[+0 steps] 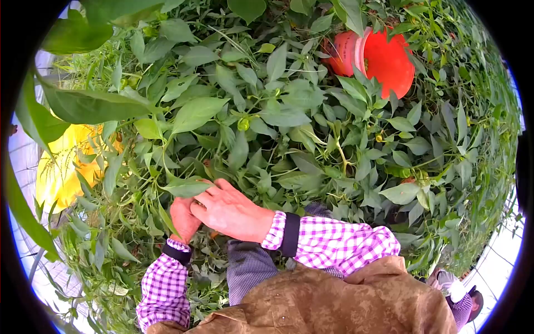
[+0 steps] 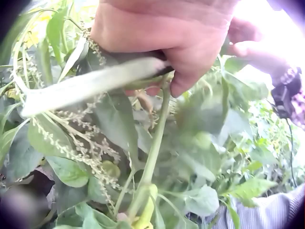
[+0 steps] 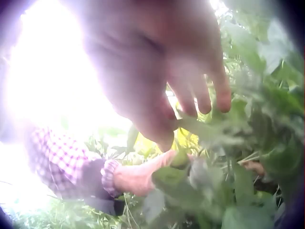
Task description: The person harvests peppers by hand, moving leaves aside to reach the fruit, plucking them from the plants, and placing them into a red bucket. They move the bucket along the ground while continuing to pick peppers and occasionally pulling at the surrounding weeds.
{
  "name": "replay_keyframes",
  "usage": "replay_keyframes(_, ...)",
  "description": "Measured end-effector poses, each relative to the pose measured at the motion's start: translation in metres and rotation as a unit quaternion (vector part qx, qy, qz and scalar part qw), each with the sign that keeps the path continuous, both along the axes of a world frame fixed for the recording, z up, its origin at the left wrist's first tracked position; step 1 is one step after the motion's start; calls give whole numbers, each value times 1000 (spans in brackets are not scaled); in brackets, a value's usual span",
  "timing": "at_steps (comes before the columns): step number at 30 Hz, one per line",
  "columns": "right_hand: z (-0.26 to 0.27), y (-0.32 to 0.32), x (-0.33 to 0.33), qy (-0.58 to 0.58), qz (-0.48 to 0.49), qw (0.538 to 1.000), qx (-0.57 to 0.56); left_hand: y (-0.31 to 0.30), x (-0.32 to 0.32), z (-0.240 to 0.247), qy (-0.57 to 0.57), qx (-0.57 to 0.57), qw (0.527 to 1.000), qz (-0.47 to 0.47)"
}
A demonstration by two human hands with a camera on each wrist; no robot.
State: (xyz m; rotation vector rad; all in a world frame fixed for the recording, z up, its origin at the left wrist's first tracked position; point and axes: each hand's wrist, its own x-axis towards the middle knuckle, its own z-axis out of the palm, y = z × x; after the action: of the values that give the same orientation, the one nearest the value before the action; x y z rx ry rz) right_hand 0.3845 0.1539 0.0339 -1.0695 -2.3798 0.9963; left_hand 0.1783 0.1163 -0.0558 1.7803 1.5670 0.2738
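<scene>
My left hand [image 1: 184, 217] is in among the pepper plants and grips a green plant stem [image 2: 161, 121], its thumb against the stem in the left wrist view. A pale, blurred long strip [image 2: 90, 86] crosses just below that hand. My right hand [image 1: 236, 210] reaches over from the right, its fingertips close beside the left hand. A broad leaf [image 1: 186, 187] partly covers the fingers in the head view. In the right wrist view the right hand's fingers [image 3: 222, 93] hang down fairly straight and spread, above the leaves. A small green pepper [image 2: 147, 210] shows low on the plant.
An orange-red bucket [image 1: 389, 64] lies tipped among the plants at the upper right. Something bright yellow [image 1: 69, 167] is at the left, behind foliage. Large leaves [image 1: 92, 104] hang close to the head camera. Another person [image 1: 467, 303] is at the lower right edge.
</scene>
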Motion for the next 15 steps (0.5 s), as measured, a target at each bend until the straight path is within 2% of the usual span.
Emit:
replay_keyframes(1, 8, 1, 13, -5, 5, 999, 46, -6, -8, -19, -140, -81, 970, 179)
replay_keyframes(2, 16, 10, 29, -12, -60, 994, 92, -6, -23, -38, -277, -128, 907, 291)
replay_keyframes(3, 20, 24, 51, -16, -123, 983, 137, -3, -38, -51, -401, -169, 810, 394)
replay_keyframes(4, 18, 38, 82, -35, -208, 966, 148, 3, -46, -44, -236, -123, 932, 245)
replay_keyframes(5, 2, 54, 119, -55, -279, 940, 187, 10, -55, -35, -54, -72, 993, 80)
replay_keyframes(6, -16, 61, 161, -126, -336, 916, 182, 6, -77, -66, -215, -116, 942, 229)
replay_keyframes(7, -32, 57, 202, -211, -364, 898, 129, -1, -98, -98, -360, -152, 843, 369)
replay_keyframes(8, -31, 49, 231, -238, -390, 889, 12, 1, -106, -101, -284, -93, 898, 324)
replay_keyframes(9, -33, 36, 251, -158, -420, 891, -71, 4, -111, -102, -205, -35, 940, 272)
replay_keyframes(10, -35, 18, 260, -135, -429, 889, -88, 27, -75, -38, -93, -124, 959, 239)
replay_keyframes(11, -31, -1, 261, -143, -426, 883, -134, 26, -73, -37, -90, -126, 959, 237)
replay_keyframes(12, -26, -20, 260, -170, -430, 862, -207, 26, -70, -37, -184, -89, 934, 292)
replay_keyframes(13, -39, -45, 266, -211, -395, 874, -186, 26, -64, -38, -279, -51, 896, 343)
replay_keyframes(14, -42, -63, 260, -204, -369, 882, -208, 31, -54, -21, -201, -42, 927, 314)
replay_keyframes(15, -50, -81, 248, -184, -368, 878, -245, 30, -61, -25, -196, -60, 933, 295)
